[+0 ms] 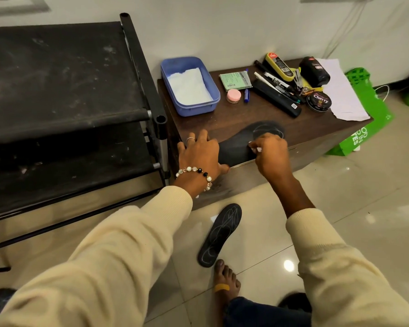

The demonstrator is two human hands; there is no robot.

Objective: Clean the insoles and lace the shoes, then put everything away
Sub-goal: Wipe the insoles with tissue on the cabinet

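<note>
We work on an insole lying on the surface.
Our left hand presses it with flat fingers; our right hand pinches something small and white against it.

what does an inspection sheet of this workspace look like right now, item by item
surface: dark wooden low table against the wall, scuffed on its front
job's things: one black insole with white scribbles on the table edge; second insole on the floor tiles; no shoes or laces seen
clutter: blue tub holding white cloth, pink jar, Cherry polish tin, markers, black bottle, paper sheet
grippers: left hand presses flat on the insole's end; right hand pinches a small white piece against it
cables: white cords hanging down the wall
surroundings: black shoe rack on the left, green bag on the right
</note>
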